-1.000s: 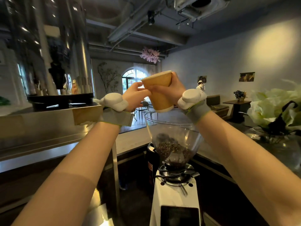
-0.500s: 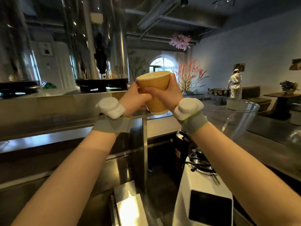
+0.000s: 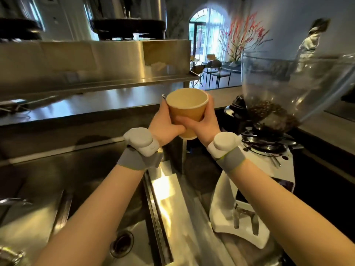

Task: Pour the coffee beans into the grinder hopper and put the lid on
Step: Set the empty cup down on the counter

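I hold a brown paper cup (image 3: 187, 110) upright with both hands; its pale inside looks empty. My left hand (image 3: 163, 125) wraps its left side and my right hand (image 3: 203, 124) its right side. The cup is left of the grinder, apart from it. The clear grinder hopper (image 3: 292, 81) stands at the right with no lid on it, and coffee beans (image 3: 269, 112) lie in its lower part. Below it sits the white grinder body (image 3: 247, 189). No lid is in view.
A steel sink (image 3: 96, 189) with a drain (image 3: 122, 243) lies below my left arm. A steel shelf (image 3: 96, 62) runs behind it. A person in white (image 3: 311, 41) stands far right, beyond the counter (image 3: 324, 127).
My view has swung left and down. Both hands carried the cup away from above the hopper, lowered it and turned it upright, so its open top now faces me.
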Action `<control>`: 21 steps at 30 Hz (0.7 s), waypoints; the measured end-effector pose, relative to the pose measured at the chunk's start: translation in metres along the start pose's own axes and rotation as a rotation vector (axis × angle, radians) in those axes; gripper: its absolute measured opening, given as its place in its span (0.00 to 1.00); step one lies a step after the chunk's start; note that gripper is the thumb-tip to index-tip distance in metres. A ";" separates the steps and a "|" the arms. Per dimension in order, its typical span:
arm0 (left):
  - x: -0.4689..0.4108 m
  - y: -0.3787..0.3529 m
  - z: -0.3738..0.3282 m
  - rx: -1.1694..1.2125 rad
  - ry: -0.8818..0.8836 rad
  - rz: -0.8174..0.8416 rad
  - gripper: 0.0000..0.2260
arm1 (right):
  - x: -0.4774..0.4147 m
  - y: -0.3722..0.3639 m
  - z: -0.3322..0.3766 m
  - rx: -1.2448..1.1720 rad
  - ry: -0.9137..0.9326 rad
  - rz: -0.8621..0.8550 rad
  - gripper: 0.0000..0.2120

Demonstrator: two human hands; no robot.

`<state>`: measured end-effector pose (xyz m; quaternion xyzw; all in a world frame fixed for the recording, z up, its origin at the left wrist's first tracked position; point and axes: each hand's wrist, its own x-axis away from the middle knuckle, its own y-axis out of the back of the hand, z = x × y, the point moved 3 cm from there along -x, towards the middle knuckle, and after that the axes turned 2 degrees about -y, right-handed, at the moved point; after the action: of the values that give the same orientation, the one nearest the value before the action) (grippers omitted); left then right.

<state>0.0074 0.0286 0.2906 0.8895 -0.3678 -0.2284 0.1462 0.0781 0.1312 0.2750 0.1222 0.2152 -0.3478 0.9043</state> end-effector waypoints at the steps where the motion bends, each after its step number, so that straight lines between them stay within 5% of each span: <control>1: 0.007 -0.008 0.015 -0.012 0.021 -0.006 0.36 | 0.011 -0.001 -0.016 -0.005 -0.035 0.004 0.37; 21: 0.116 -0.139 0.226 0.060 0.390 0.057 0.37 | 0.167 -0.004 -0.217 0.263 -0.537 0.049 0.36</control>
<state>0.0453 0.0203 0.0035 0.9101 -0.3641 -0.0366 0.1942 0.1205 0.1128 0.0053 0.1472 -0.0816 -0.3704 0.9135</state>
